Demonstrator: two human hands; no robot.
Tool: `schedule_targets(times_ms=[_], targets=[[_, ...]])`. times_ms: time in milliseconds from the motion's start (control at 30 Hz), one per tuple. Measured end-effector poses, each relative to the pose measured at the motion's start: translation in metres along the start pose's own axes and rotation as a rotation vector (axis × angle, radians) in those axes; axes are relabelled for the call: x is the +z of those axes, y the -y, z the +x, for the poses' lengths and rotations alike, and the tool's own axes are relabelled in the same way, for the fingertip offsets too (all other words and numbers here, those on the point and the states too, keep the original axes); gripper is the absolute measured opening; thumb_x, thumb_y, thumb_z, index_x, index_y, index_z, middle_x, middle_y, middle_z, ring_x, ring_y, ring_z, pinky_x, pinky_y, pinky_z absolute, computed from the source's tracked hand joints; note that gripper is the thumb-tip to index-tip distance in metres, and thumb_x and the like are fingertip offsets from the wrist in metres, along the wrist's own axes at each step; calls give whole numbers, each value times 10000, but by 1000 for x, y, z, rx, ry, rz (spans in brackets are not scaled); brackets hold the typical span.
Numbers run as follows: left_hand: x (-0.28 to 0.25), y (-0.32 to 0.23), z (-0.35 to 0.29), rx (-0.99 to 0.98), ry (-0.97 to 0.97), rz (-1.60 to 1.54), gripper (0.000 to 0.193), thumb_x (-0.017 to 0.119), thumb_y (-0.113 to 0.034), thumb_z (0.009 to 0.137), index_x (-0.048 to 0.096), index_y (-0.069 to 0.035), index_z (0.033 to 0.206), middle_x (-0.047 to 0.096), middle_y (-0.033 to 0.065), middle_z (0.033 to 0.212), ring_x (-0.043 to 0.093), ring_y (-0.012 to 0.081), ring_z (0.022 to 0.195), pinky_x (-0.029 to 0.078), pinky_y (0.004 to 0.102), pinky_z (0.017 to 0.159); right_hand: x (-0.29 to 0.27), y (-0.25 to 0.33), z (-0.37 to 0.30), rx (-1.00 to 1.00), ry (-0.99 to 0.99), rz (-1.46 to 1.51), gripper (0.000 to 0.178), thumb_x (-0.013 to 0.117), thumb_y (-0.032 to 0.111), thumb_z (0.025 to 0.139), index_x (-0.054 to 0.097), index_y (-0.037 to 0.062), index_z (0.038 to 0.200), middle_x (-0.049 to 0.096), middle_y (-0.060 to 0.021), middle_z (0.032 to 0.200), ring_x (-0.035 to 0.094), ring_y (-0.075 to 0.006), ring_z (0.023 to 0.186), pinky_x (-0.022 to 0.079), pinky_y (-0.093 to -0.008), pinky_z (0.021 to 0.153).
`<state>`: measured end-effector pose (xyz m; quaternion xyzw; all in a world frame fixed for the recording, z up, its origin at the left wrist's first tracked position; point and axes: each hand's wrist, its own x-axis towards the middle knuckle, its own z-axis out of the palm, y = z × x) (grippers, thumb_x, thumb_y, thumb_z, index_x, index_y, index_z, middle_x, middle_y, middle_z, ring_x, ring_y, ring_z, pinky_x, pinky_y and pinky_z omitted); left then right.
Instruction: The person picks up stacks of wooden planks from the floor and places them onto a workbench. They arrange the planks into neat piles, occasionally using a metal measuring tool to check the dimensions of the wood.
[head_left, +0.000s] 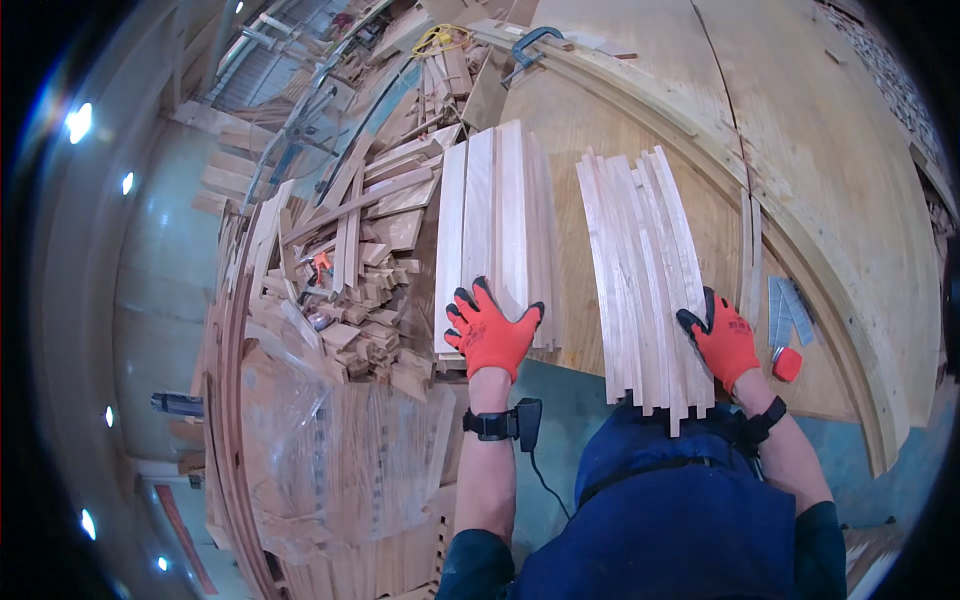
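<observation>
My left hand (494, 332), in a red glove with black fingertips, lies with fingers spread on the near end of a stack of pale wooden boards (496, 215). To the right is a row of narrow wooden strips (640, 270), side by side, their near ends uneven and jutting past the table edge toward my body. My right hand (726, 338), gloved alike, rests against the right edge of these strips near their close end. Its thumb and forefinger are apart; the other fingers are partly hidden.
A steel square (788, 312) and a red tape measure (786, 364) lie right of my right hand. A curved wooden rail (830, 270) arcs across the plywood tabletop (570, 300), with a blue clamp (532, 50) at its far end. Heaped offcuts (370, 320) fill the left.
</observation>
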<state>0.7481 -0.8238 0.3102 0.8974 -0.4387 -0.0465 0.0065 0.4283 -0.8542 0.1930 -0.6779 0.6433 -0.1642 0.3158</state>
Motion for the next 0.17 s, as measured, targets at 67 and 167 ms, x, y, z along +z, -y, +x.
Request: schedule_targets(times_ms=[67, 167], targets=[[1, -2, 3, -19, -1, 5, 1088, 691, -633, 759, 226, -73, 1567, 186, 288, 1606, 157, 480, 1483, 122, 676, 1144, -2, 3, -1, 11, 23, 14, 643, 679, 380, 886, 481, 30, 1388, 593, -212, 1253, 594, -388, 1145, 475, -465, 971], [5, -4, 8, -34, -6, 51, 1113, 690, -643, 754, 191, -82, 1576, 190, 264, 1614, 163, 459, 1490, 116, 672, 1148, -1, 2, 0, 37, 47, -8, 681, 690, 380, 877, 455, 38, 1417, 578, -213, 1283, 589, -388, 1160, 468, -466, 988]])
